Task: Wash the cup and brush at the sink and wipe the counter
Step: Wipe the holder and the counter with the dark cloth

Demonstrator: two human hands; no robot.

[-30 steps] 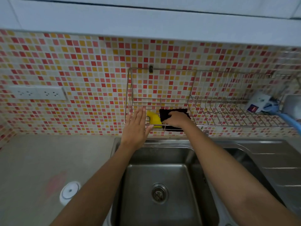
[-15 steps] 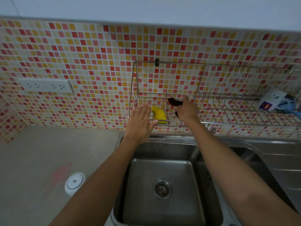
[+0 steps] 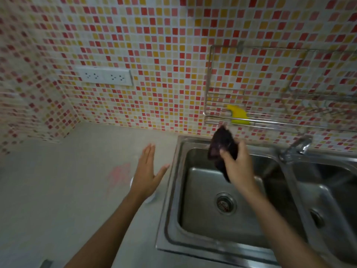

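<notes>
My right hand (image 3: 238,167) grips a dark crumpled cloth (image 3: 222,147) above the back left corner of the steel sink (image 3: 204,192). My left hand (image 3: 147,171) hovers flat and open over the grey counter (image 3: 67,190), fingers together and thumb out, just left of the sink rim. A pinkish stain (image 3: 118,175) marks the counter next to that hand. A white round object (image 3: 150,198) is mostly hidden beneath my left wrist. No cup or brush is clearly visible.
A wire rack (image 3: 251,117) hangs on the mosaic tile wall above the sink and holds a yellow sponge (image 3: 238,115). A faucet (image 3: 295,147) stands between the two basins. A white double socket (image 3: 105,76) sits on the wall at left.
My right hand has lifted the dark cloth out of the wire rack and brought it down over the sink. My left hand moved left from the rack to above the counter. The view swung left.
</notes>
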